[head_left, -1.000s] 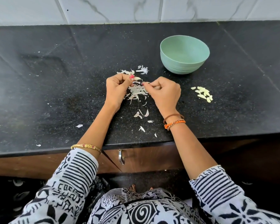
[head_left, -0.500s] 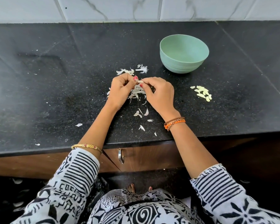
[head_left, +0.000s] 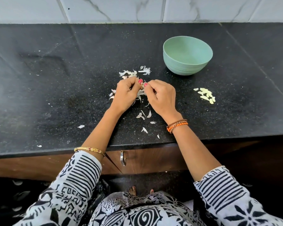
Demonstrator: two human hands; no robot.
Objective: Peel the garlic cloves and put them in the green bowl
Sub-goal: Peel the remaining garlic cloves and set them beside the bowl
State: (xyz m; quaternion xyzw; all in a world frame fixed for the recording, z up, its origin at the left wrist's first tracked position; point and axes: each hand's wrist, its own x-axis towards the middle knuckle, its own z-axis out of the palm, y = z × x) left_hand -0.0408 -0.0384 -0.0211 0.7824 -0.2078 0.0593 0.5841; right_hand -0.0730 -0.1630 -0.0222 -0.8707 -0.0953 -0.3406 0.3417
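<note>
Item, centre of the black countertop [head_left: 55, 98]: we find the left hand [head_left: 126, 95] and right hand [head_left: 162, 97] brought together, fingers curled, thumb tips pinching one small garlic clove [head_left: 142, 86] between them — mostly hidden, so we cannot tell how much skin remains.

Item, beneath and around the hands: a scatter of white garlic skins [head_left: 141, 95], with more flakes near the counter's front edge and a few just beyond the knuckles.

Item, far right: the green bowl [head_left: 187, 55], upright, well apart from the hands.

Item, right: a small heap of peeled cloves [head_left: 205, 95] on the counter — outside the bowl.
</note>
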